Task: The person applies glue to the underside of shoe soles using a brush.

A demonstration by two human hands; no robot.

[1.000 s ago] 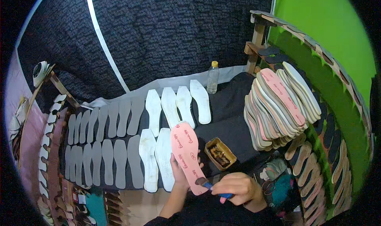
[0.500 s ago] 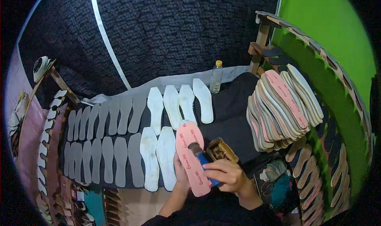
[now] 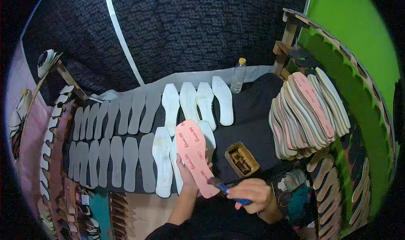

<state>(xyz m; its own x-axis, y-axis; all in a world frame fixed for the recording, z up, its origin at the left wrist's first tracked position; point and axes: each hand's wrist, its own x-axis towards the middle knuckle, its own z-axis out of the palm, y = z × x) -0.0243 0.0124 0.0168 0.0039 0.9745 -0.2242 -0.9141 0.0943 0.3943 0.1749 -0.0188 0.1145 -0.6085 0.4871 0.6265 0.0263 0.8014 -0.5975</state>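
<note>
The left hand (image 3: 185,169) is closed around a pink insole (image 3: 195,155) (held from behind), just left of the small glue tin (image 3: 241,159). The right hand (image 3: 252,193), just below that tin, grips a blue-handled brush (image 3: 225,187) whose tip touches the insole's lower end.

I see rows of soles (image 3: 126,149) lying left on the bench (image 3: 249,126), a small tray (image 3: 241,159) to their right, a stack of insoles (image 3: 308,111) further right, a bottle (image 3: 238,75) behind.

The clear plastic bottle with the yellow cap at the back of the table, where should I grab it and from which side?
Grip the bottle around its straight middle body, below the yellow cap. It stands upright and alone, so a sideways wrap suits it. Come from the front right, over the bare dark cloth, probably avoiding the white insoles lying to its left.
</note>
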